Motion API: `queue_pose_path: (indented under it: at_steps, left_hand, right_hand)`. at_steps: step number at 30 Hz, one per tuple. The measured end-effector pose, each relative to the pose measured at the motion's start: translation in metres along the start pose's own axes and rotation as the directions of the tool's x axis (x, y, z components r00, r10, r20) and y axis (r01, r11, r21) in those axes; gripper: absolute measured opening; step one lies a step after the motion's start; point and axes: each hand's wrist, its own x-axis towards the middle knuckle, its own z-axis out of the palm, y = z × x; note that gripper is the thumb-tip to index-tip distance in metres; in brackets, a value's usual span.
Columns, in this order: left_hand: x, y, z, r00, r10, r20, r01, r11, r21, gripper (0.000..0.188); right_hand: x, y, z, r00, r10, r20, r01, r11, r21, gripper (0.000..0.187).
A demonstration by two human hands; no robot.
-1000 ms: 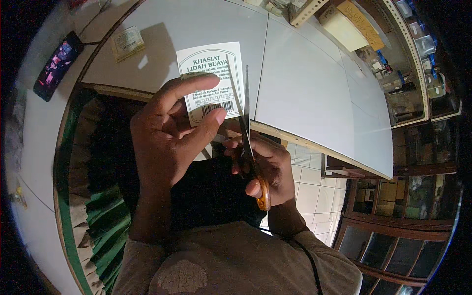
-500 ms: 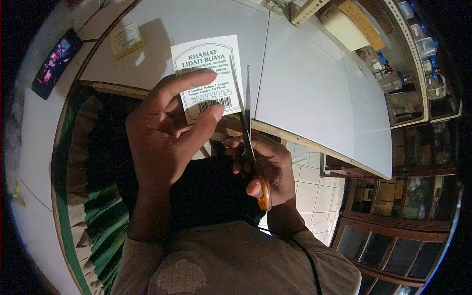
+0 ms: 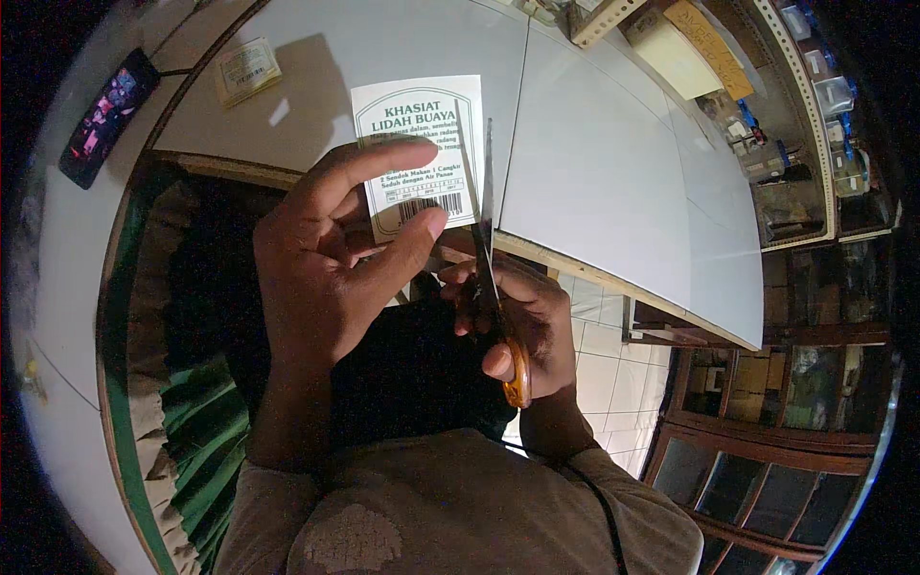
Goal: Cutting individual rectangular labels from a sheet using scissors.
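My left hand (image 3: 331, 244) pinches a white paper label (image 3: 398, 110) with green print and a barcode, thumb and forefinger across its face. The label is held up in front of the table edge. In my right hand (image 3: 537, 321) is a pair of scissors (image 3: 490, 216) with amber handles, my thumb and fingers at the grips. The blades point away from me, slightly parted, along the label's right edge. One blade overlaps the label near that edge; whether the paper is being cut through, I cannot tell.
A white table (image 3: 594, 163) spreads ahead. On it lies a stack of small labels (image 3: 247, 71) at the far left, near a phone with a lit screen (image 3: 110, 115). Metal shelving (image 3: 800, 125) with containers stands far right, above a brown glass-fronted cabinet (image 3: 757, 422). Green pleated cloth (image 3: 206, 422) hangs at left.
My left hand and the label have shifted slightly to the right. The scissors have moved a little to the right too, their blades still slightly parted.
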Motion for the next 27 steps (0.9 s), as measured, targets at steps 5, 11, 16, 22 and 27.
queue_pose_path:
  at_steps: [5,11,16,22,27]
  left_hand:
    - [-0.0006,-0.0049,-0.0009,1.000,0.010,0.002,-0.010,1.000,-0.019,0.037]
    - [-0.0013,0.0046,-0.0004,0.983,-0.180,-0.019,0.178,0.982,-0.070,0.038]
    - [-0.0010,-0.0010,-0.0004,0.988,-0.155,-0.021,0.153,0.986,-0.073,0.038]
    - [-0.0006,-0.0025,-0.0017,0.995,-0.099,0.000,0.099,0.995,-0.025,0.037]
    - [0.0002,0.0026,-0.0003,0.987,-0.161,-0.003,0.160,0.986,-0.053,0.038]
  right_hand:
    - [0.0017,-0.0002,0.0040,0.999,-0.025,-0.048,0.023,0.999,-0.044,0.094]
    - [0.0026,0.0004,0.0038,0.997,-0.057,-0.049,0.055,0.998,-0.041,0.093]
    - [0.0027,0.0019,0.0023,0.998,-0.051,-0.037,0.049,0.997,-0.054,0.092]
    - [0.0013,0.0057,0.0034,0.998,-0.049,-0.048,0.048,0.999,-0.017,0.083]
    - [0.0017,0.0036,0.0002,1.000,-0.019,-0.019,0.019,1.000,-0.009,0.073]
